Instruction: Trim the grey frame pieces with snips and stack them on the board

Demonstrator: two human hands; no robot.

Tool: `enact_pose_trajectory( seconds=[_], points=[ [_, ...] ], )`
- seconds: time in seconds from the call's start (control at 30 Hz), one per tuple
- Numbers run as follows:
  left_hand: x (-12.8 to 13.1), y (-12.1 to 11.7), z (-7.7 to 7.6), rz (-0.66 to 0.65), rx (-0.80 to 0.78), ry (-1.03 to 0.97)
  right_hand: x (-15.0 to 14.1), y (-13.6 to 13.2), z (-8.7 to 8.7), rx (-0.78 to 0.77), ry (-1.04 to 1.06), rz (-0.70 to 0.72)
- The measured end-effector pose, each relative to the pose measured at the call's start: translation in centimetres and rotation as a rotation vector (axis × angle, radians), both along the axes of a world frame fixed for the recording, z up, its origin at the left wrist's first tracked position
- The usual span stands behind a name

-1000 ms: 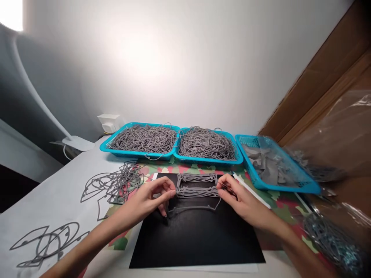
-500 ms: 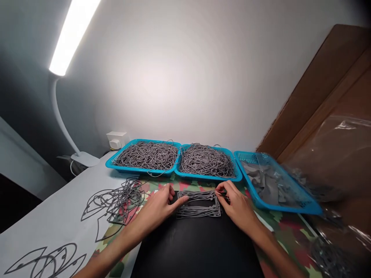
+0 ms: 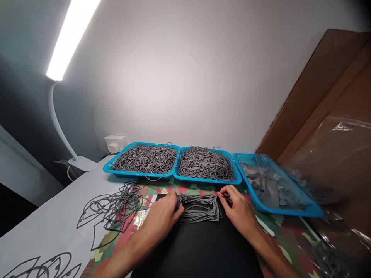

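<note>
A stack of thin grey rubber gaskets [image 3: 199,221], shaped like narrow rectangular frames, lies on a black mat [image 3: 203,251]. My left hand [image 3: 166,210] is closed around the stack's left end, with thumb and fingers curled over it and hiding that end. At the upper right corner of the stack, my right hand [image 3: 239,206] is closed in a pinch on a thin dark tool [image 3: 228,200]. That tool looks like tweezers, but most of it is hidden by the fingers. Its tip side points toward the stack's corner; whether it touches I cannot tell.
Two blue baskets [image 3: 139,174] heaped with grey cord-like rings stand by the wall. A third blue basket [image 3: 290,211], at right, holds grey pieces under clear plastic. Loose gaskets [image 3: 121,208] lie at left. A lamp [image 3: 84,163] and a cardboard box [image 3: 324,77] flank the table.
My left hand has closed over the left end of the stack; its thumb was stretched across it before. My right hand stays near the upper right corner. The camera view has shifted slightly.
</note>
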State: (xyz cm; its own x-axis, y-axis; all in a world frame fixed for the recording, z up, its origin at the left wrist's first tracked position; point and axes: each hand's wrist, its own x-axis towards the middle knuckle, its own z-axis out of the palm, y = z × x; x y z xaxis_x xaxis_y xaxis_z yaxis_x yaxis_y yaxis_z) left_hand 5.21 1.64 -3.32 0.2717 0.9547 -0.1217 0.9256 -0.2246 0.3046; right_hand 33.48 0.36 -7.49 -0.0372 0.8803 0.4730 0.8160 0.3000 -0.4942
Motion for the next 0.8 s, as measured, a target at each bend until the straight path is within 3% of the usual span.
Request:
enact_pose_trajectory(
  seconds=[0.37,0.53,0.8],
  points=[
    [-1.1,1.7,-2.0,0.002,0.008,-0.155,0.2,0.1,-0.4,-0.001,-0.007,0.005],
    [-1.2,1.4,-2.1,-0.002,0.071,-0.246,0.5,0.1,0.0,0.007,0.0,0.033],
    [-1.4,1.6,-1.3,0.003,0.022,-0.485,-1.8,-1.9,1.3,-0.07,-0.093,0.26]
  ],
)
